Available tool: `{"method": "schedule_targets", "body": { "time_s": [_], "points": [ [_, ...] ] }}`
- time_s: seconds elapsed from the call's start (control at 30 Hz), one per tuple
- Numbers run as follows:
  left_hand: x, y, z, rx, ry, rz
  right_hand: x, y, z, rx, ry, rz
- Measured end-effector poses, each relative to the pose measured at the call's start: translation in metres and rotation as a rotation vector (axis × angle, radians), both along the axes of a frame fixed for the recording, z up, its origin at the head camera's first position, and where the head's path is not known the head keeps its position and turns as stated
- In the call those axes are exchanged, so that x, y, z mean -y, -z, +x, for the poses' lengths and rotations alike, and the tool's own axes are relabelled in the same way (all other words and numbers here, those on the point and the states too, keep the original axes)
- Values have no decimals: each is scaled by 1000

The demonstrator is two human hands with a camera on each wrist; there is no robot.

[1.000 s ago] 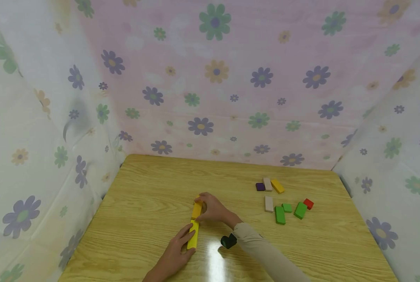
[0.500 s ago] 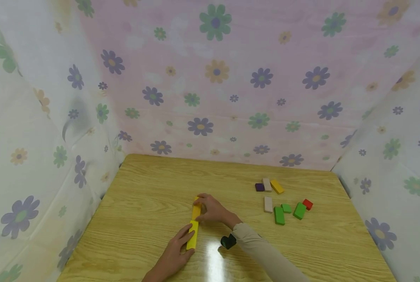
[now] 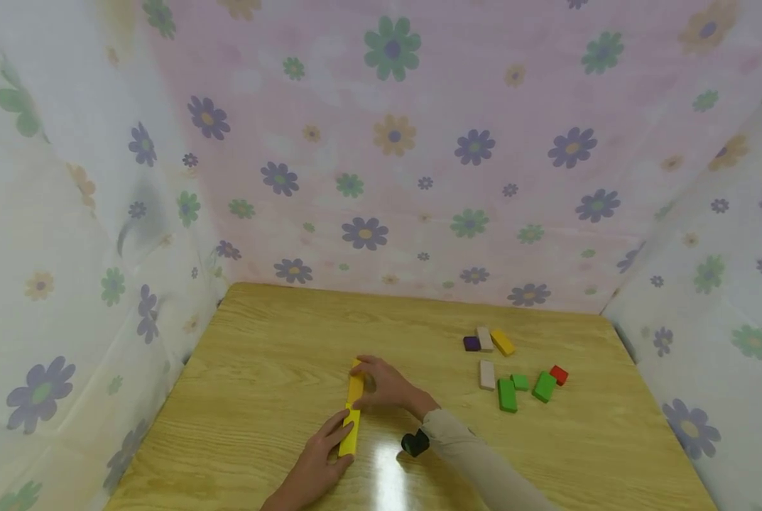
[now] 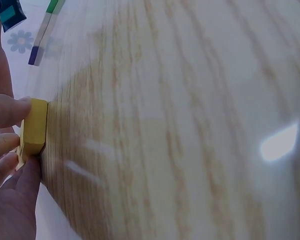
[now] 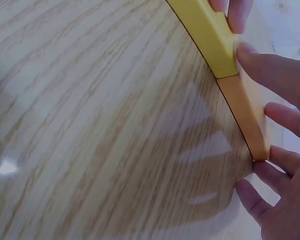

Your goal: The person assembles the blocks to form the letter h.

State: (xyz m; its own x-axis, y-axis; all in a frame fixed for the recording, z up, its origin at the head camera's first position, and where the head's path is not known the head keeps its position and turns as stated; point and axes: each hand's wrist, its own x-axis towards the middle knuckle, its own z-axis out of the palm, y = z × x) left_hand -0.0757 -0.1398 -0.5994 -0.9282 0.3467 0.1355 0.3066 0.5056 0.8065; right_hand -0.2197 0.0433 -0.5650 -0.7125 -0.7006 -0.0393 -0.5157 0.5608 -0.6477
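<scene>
Near the middle front of the table, a yellow block [image 3: 350, 438] and an orange block [image 3: 355, 390] lie end to end in a line. My left hand [image 3: 313, 461] holds the yellow block, thumb at its near end and fingers over its left side. The orange block is held by my right hand [image 3: 387, 385], with fingers at its far end and the thumb close to the joint. In the right wrist view, the ends of the yellow block [image 5: 210, 42] and orange block [image 5: 244, 115] meet.
Farther right lie two green blocks [image 3: 507, 395], a smaller green piece [image 3: 519, 382], a red block [image 3: 559, 375], two pale wooden blocks [image 3: 486, 375], a dark purple block [image 3: 471, 343] and another orange block [image 3: 502, 342]. Flowered cloth [image 3: 393, 234] encloses the table [image 3: 278, 341].
The head view has shifted slightly. Both hands keep hold of their blocks, and the right thumb has moved a little nearer the joint since half a second ago.
</scene>
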Motion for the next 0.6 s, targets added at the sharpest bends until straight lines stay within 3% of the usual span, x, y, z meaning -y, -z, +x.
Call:
{"method": "schedule_targets", "body": {
  "time_s": [0.3,0.6],
  "points": [
    [0,3,-1,-19,-31,-31,1,3,2,-94,-36,46],
    [0,-2,-2,-3,-6,-32,1,-2,5,-103,-34,93]
  ]
}}
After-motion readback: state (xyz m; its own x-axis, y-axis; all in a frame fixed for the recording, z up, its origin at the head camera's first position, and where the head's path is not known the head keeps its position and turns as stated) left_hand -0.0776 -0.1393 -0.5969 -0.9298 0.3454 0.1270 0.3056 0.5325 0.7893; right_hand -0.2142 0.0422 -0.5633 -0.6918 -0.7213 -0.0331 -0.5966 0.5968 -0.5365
